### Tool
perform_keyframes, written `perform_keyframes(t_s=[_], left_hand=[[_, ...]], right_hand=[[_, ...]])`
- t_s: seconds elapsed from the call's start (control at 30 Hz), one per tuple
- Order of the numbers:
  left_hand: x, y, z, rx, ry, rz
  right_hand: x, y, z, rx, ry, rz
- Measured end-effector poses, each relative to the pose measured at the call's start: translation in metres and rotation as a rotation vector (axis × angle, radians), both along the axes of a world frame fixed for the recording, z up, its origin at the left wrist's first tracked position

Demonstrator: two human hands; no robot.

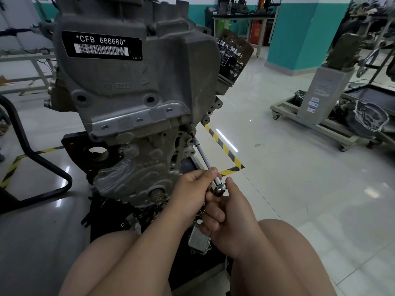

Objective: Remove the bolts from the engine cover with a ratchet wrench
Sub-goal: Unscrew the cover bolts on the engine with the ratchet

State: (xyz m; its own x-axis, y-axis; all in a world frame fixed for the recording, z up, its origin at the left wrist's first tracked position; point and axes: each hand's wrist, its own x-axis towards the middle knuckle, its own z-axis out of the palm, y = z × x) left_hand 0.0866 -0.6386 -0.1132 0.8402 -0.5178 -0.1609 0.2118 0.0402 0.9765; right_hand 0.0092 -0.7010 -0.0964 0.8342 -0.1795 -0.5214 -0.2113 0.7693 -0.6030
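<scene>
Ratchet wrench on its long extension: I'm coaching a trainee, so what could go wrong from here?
1. The long extension runs slanted to the bolt, and the left hand pinches it only near the ratchet wrench, so the socket may tip off and round the bolt.
2. If it slips, the right hand gripping the wrench could hit the engine casting close beside it.

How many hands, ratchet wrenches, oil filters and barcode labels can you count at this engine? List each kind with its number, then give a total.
hands: 2 (left hand, right hand)
ratchet wrench: 1
oil filter: 1
barcode label: 1
total: 5
</scene>
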Motion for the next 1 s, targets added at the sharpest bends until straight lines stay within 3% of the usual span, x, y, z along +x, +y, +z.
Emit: perform_keyframes(t_s=[0.43, 0.53, 0.67, 1.0], left_hand=[[0.003, -0.001, -0.002, -0.003, -0.042, 0.001], [0.002, -0.001, -0.001, -0.017, -0.022, -0.021], [0.001, 0.001, 0.0, -0.024, -0.024, -0.033], [0.002, -0.001, -0.002, -0.008, -0.037, -0.056]], right_hand=[[-0.004, -0.005, -0.018, -1.146, 0.014, -0.123], [-0.003, -0.007, -0.019, -1.253, 0.031, -0.158], [-0.004, -0.005, -0.018, -1.09, -0.014, -0.175], [0.0, -0.005, -0.002, 0.012, -0.033, -0.031]])
